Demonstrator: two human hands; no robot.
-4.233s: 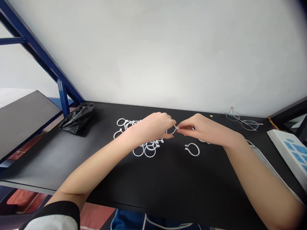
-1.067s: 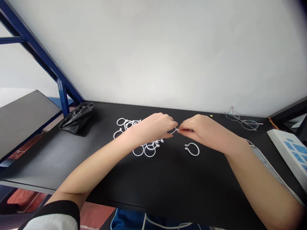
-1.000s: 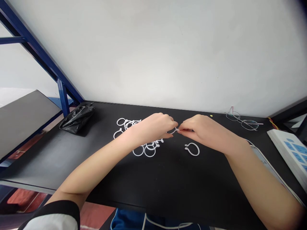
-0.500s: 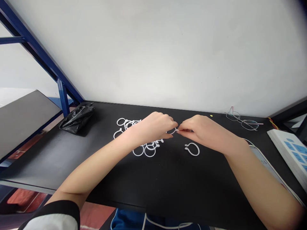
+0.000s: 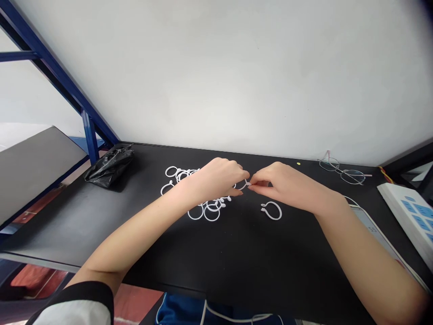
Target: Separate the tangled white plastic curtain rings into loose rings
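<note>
My left hand [image 5: 216, 179] and my right hand [image 5: 287, 185] meet over the middle of a black table [image 5: 237, 253]. Both pinch one thin white plastic ring [image 5: 244, 184] between their fingertips, just above the tabletop. A pile of several white rings [image 5: 199, 198] lies under and behind my left hand. One single white ring [image 5: 271, 210] lies flat on the table below my right hand.
A crumpled black plastic bag [image 5: 108, 166] sits at the table's back left. Wire-rimmed glasses [image 5: 343, 169] lie at the back right by the wall. A white and blue power strip [image 5: 407, 214] and a phone [image 5: 372, 228] lie on the right. Blue metal frame [image 5: 67, 95] stands left.
Both hands stay almost still, pinching the same ring. The fingertips have shifted only slightly; the view has nudged a little.
</note>
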